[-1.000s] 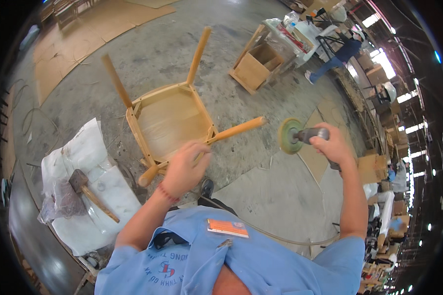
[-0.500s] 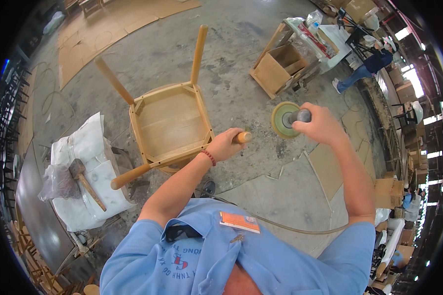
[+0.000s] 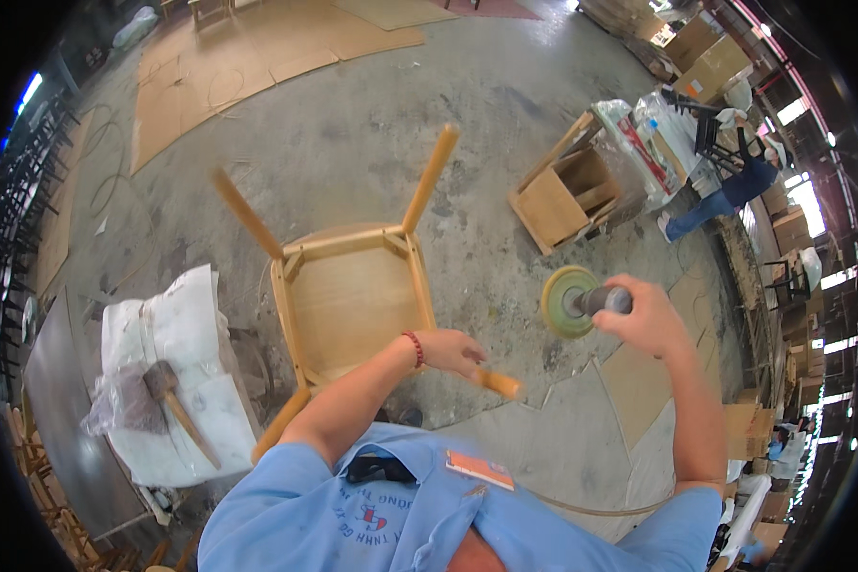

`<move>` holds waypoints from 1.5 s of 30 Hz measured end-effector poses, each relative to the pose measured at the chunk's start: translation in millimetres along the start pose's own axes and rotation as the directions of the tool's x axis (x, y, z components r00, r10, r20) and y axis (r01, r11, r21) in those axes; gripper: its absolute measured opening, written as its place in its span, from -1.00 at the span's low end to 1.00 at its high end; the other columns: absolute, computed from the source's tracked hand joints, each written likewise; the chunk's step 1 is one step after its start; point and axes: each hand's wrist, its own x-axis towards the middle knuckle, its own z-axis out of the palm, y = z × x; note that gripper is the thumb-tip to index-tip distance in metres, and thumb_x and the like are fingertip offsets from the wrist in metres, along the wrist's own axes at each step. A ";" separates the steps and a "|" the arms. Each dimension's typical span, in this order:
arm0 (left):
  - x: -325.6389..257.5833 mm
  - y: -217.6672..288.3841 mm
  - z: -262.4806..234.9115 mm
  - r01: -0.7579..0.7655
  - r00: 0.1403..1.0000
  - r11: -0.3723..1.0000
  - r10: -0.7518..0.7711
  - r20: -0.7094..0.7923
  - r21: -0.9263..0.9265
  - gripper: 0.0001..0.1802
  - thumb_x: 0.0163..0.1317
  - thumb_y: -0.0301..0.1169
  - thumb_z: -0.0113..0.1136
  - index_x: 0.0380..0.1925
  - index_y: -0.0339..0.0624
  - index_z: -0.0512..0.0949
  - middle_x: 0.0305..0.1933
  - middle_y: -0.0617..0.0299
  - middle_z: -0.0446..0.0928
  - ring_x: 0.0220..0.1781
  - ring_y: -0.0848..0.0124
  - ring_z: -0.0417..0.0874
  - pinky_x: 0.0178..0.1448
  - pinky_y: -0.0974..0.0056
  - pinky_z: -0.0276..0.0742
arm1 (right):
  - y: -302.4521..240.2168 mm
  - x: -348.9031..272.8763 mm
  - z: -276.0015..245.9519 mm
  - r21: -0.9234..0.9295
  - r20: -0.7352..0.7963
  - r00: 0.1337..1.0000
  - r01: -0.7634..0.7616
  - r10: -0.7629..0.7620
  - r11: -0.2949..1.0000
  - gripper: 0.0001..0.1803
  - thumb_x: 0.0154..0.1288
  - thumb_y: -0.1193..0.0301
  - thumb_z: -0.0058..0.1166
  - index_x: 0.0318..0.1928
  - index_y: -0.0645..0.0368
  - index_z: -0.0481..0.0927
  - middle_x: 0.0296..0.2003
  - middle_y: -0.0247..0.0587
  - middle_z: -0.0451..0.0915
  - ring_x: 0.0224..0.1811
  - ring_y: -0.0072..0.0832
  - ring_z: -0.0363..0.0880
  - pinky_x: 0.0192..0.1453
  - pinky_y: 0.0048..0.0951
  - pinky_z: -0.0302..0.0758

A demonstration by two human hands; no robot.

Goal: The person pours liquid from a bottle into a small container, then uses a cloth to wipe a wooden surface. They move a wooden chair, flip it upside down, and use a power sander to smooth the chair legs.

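An upturned wooden chair frame stands before me, its underside facing up and its legs sticking up. My left hand, with a red bead bracelet at the wrist, closes around the near right leg, whose end pokes out past the fingers. The near left leg is partly covered by my left forearm. Off to the right, my right hand grips a disc sander by its dark body. Its yellow-green round pad faces left toward the chair and touches nothing.
On the left, a mallet and a crumpled plastic bag lie on a white-covered stand. A wooden box sits by a cluttered table at far right, near another person. A hose passes in front of me.
The whole view has shifted, so the scene sits lower. The chair leg under my left hand has come closer to my body. The sander stays in my right hand, still apart from the chair.
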 end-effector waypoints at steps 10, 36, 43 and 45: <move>53.8 -12.3 -240.6 -0.147 0.565 0.973 -0.066 -0.822 -0.179 -0.38 0.19 -0.30 0.32 0.25 -0.13 0.37 0.12 -0.07 0.56 0.19 0.10 0.57 0.23 0.13 0.47 | -120.0 217.1 -48.2 0.387 0.074 0.990 0.082 -0.120 0.918 -0.65 0.15 0.21 0.21 -0.24 0.26 0.57 -0.54 -0.27 0.56 -0.57 -0.57 0.55 -0.48 -0.52 0.49; 81.0 -34.0 -245.5 -0.158 0.576 0.975 -0.040 -0.817 -0.159 -0.57 0.27 -0.35 0.21 0.13 -0.09 0.41 -0.06 0.07 0.60 -0.03 0.19 0.64 0.08 0.19 0.52 | -173.9 292.2 -66.7 0.045 0.128 0.977 -0.179 0.171 0.983 -0.67 0.13 0.23 0.19 -0.25 0.26 0.60 -0.54 -0.18 0.61 -0.64 -0.50 0.55 -0.61 -0.50 0.46; 75.1 -44.6 -254.7 -0.137 0.544 0.981 -0.043 -0.838 -0.139 -0.54 0.26 -0.37 0.22 0.17 -0.11 0.40 0.00 0.06 0.58 0.04 0.17 0.61 0.14 0.18 0.48 | -173.4 273.2 -35.0 0.178 0.104 0.991 0.064 -0.084 0.982 -0.58 0.07 0.16 0.25 -0.21 0.26 0.60 -0.48 -0.18 0.61 -0.48 -0.47 0.59 -0.43 -0.43 0.52; 79.5 -30.0 -244.6 -0.108 0.579 0.976 -0.091 -0.810 -0.186 -0.53 0.26 -0.37 0.22 0.17 -0.12 0.40 0.02 0.05 0.58 0.04 0.15 0.61 0.15 0.16 0.48 | -147.7 273.9 -28.1 0.025 -0.105 0.990 0.095 -0.092 0.995 -0.50 0.06 0.10 0.24 -0.14 0.27 0.60 -0.40 -0.10 0.64 -0.36 -0.35 0.64 -0.27 -0.35 0.56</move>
